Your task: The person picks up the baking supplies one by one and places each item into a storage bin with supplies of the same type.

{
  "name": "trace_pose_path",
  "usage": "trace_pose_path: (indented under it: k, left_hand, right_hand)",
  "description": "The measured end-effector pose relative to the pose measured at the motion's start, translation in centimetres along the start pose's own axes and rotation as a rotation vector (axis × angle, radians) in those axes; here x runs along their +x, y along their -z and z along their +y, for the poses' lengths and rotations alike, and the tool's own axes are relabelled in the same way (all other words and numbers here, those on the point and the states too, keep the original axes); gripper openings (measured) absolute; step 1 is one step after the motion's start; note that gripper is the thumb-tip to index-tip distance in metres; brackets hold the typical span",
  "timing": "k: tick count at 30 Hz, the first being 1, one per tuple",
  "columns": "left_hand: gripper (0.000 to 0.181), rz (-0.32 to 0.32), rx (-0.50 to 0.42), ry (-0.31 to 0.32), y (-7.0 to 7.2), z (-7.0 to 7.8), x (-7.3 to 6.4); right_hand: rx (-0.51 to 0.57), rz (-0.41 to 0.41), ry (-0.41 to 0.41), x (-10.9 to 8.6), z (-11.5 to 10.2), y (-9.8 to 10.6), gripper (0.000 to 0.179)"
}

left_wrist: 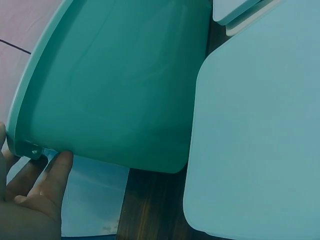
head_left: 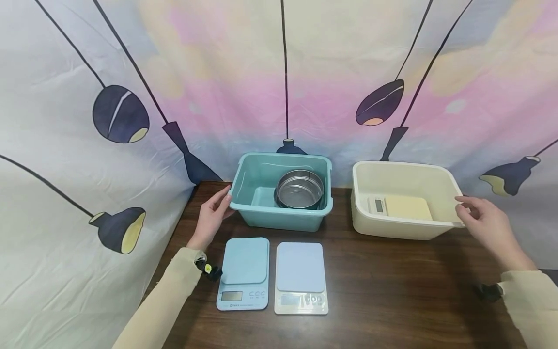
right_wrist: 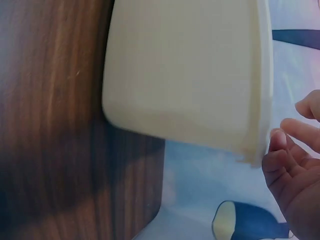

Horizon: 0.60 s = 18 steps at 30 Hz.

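- Behind the dark wooden table (head_left: 383,291), a pastel curtain (head_left: 244,87) printed with hanging lamps is filling the background.
- From the head view, your left hand (head_left: 211,215) is touching the teal basin (head_left: 283,219) at its nine o'clock side, fingers loosely extended against the rim rather than clenching.
- Inside that basin, toward three o'clock, a round metal container (head_left: 300,190) is sitting.
- Just beyond the basin's near side, a blue scale (head_left: 245,261) is lying at seven o'clock and a white scale (head_left: 301,267) between five and six.
- Your right hand (head_left: 486,225) is hovering at the cream basin's (head_left: 392,229) three o'clock edge, its fingers relaxed; a yellow scale (head_left: 407,208) is lying inside, toward six.
- From the left wrist view, your fingers are reaching under the teal rim at eight o'clock, while the blue scale is filling three o'clock.
- From the right wrist view, your loosely bent fingers are meeting the cream rim near four o'clock, clasping nothing visible.
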<state>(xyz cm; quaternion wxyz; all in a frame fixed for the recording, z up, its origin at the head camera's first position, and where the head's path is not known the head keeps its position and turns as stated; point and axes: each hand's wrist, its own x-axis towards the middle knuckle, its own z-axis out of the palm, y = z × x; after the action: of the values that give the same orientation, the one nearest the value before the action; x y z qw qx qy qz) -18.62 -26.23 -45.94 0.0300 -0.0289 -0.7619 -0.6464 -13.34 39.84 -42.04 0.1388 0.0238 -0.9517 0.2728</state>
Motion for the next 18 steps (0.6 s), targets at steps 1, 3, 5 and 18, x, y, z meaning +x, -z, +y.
trace_pose_path:
  k: [1, 3, 5, 18]
  left_hand:
    - [0.056, 0.008, -0.001, 0.002, 0.0, 0.0, -0.1]
    - [0.056, 0.027, -0.005, 0.007, -0.1, 0.0, -0.3]
    - [0.055, 0.042, -0.013, 0.010, -0.1, 0.0, -0.5]
    - [0.051, 0.038, -0.014, 0.077, -0.8, 0.2, -3.6]
  right_hand:
    - [-0.001, 0.001, -0.004, -0.1, 0.1, 0.0, 0.039]
    - [0.000, -0.004, -0.014, -0.4, 0.4, 0.1, 0.041]
    - [0.007, -0.005, -0.025, -0.6, 0.6, 0.2, 0.043]
    - [-0.011, -0.107, -0.020, -2.1, 2.2, -0.3, 0.056]
